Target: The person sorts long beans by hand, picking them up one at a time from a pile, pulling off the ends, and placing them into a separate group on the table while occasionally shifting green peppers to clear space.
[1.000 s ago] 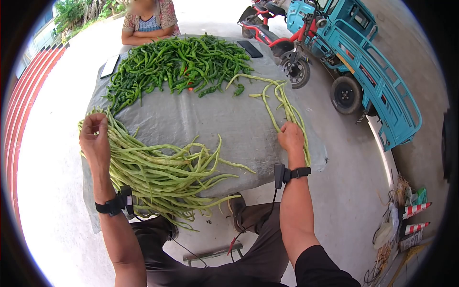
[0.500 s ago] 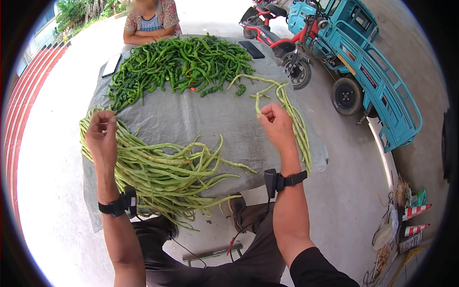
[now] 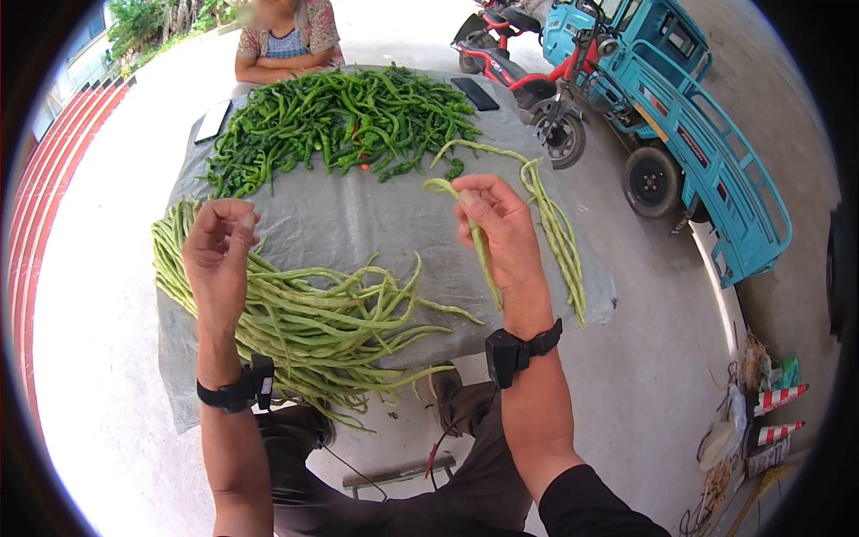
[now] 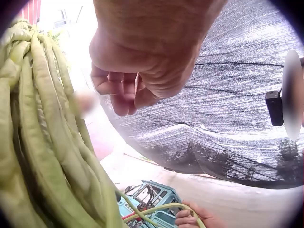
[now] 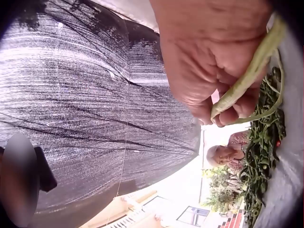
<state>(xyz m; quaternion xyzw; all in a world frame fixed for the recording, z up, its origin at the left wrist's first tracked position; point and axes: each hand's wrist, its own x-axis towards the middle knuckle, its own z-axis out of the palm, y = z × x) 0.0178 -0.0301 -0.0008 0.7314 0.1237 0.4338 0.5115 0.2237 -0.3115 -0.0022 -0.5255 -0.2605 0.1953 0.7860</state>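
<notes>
My right hand (image 3: pixel 501 233) pinches a long green bean (image 3: pixel 481 259) between thumb and fingers, above the right part of the sheet. The bean bends over at its top, and its other end hangs down past the palm. In the right wrist view the same bean (image 5: pixel 247 78) crosses in front of the fingers. My left hand (image 3: pixel 219 255) is raised over a thick bundle of long beans (image 3: pixel 304 309), fingers curled in and thumb near the index finger, with no bean showing in it. A few loose long beans (image 3: pixel 557 228) lie along the sheet's right side.
A heap of green chili peppers (image 3: pixel 349 116) covers the far side of the grey sheet (image 3: pixel 376 215). Phones lie left (image 3: pixel 213 121) and right (image 3: pixel 475 93) of the heap. Opposite sits a person (image 3: pixel 288 49) with folded arms. A red scooter (image 3: pixel 519 72) and blue cargo tricycle (image 3: pixel 680 125) stand right.
My right hand has lifted a bean from the loose ones at right and brought it inward. My left hand has moved slightly right over the bundle.
</notes>
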